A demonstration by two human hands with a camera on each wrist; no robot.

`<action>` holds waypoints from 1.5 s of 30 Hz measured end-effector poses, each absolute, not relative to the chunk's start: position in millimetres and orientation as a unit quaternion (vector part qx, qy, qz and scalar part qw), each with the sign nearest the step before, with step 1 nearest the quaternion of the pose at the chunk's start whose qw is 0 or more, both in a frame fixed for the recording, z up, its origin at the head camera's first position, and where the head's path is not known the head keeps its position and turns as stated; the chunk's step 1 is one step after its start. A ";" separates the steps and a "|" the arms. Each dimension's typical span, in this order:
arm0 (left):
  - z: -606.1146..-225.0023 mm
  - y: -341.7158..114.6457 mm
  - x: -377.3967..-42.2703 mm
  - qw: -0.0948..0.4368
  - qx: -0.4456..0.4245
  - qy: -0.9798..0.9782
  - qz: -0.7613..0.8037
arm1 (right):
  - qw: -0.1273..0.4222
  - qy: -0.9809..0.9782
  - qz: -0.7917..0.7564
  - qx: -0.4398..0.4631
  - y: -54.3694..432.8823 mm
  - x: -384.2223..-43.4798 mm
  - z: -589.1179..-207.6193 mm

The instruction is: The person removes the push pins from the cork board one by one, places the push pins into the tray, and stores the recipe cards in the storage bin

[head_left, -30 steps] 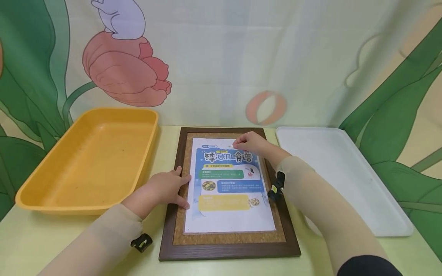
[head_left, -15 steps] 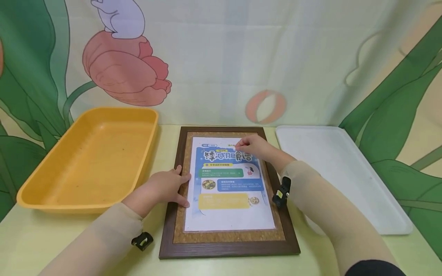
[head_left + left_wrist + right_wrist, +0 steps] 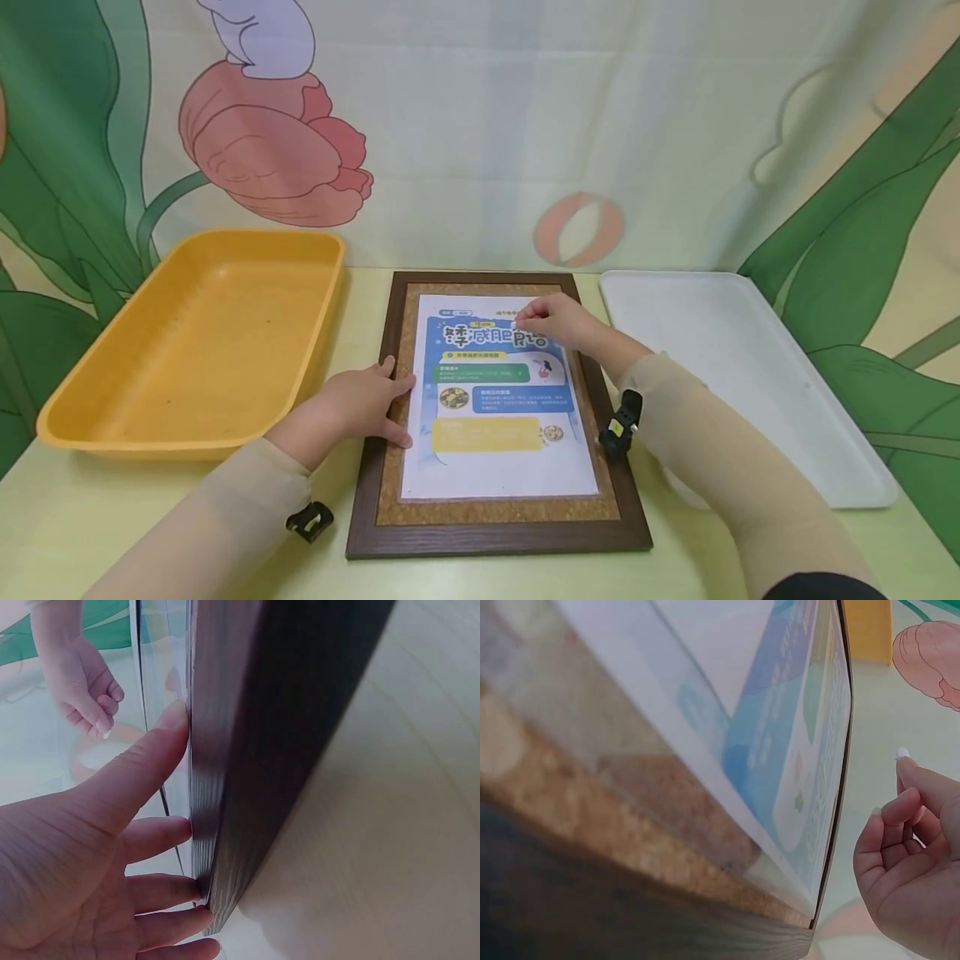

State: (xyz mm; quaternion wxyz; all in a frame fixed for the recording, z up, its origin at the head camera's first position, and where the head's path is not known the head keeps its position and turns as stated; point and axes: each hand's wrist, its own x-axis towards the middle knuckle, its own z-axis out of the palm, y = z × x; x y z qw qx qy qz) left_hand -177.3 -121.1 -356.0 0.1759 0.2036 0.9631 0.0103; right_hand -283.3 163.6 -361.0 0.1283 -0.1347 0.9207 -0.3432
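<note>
A brown-framed corkboard (image 3: 498,537) lies on the table with a colourful laminated poster (image 3: 498,475) on its cork. My left hand (image 3: 352,408) rests at the board's left edge, thumb and fingers spread and mostly straight, touching frame and poster edge; the left wrist view shows the fingertips against the dark frame (image 3: 225,787). Over the poster's upper right, my right hand (image 3: 558,321) has curled fingers, with thumb and forefinger together at the title. A small white thing (image 3: 903,752) shows at these fingertips in the right wrist view, too small to name.
To the left stands a deep yellow tray (image 3: 187,450) with a raised rim. A flat white tray (image 3: 750,367) lies on the right, partly behind my right forearm. A printed curtain (image 3: 465,150) hangs behind the pale table (image 3: 45,517).
My right hand has shifted slightly to the right and nearer me over the poster, uncovering more of its top line. My left hand has stayed on the board's edge.
</note>
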 end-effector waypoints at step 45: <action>-354.7 -121.6 -177.2 0.182 0.205 0.962 0.009 | 0.132 0.923 -0.344 -0.113 221.3 -255.4 -357.2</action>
